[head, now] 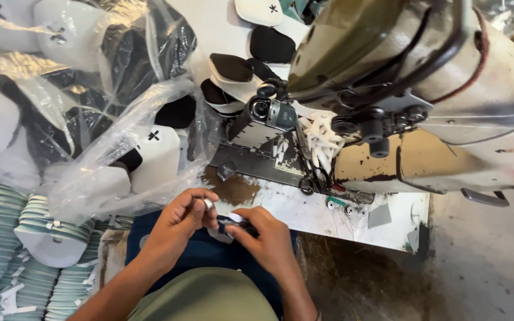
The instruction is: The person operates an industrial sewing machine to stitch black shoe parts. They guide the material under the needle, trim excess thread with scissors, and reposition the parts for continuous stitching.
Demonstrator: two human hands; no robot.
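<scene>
Head view, looking down over the lap at the edge of the worktop (352,221).

Left hand (181,221): fingers curled in, thumb and forefinger closed in a pinch grip on a small silvery metal piece (208,204), probably a bobbin; its exact kind is too small to tell.

Right hand (267,239): just beside the left, fingertips meeting it. Grip clenched around a small dark fabric piece with a white edge (231,224), which sits between the two hands and is mostly covered by the fingers. Whether the metal piece touches the fabric cannot be told.

Both hands hover above a dark blue cloth (206,249) on the lap, just short of the worktop's near edge.

Beyond the grips: an industrial sewing machine (411,101), cream-coloured with worn paint, its head stretching away to the right. A bunch of white tags or thread ends (322,142) hangs near its needle area, straight ahead of the right hand.

Ahead and left of the left grip: a clear plastic bag (108,137) holding black and white cut shoe-upper pieces, some marked with a small cross. More loose black and white pieces (251,65) lie further back on the worktop.

Left of the left forearm: stacks of pale green-striped pieces (7,238), piled in rows.
</scene>
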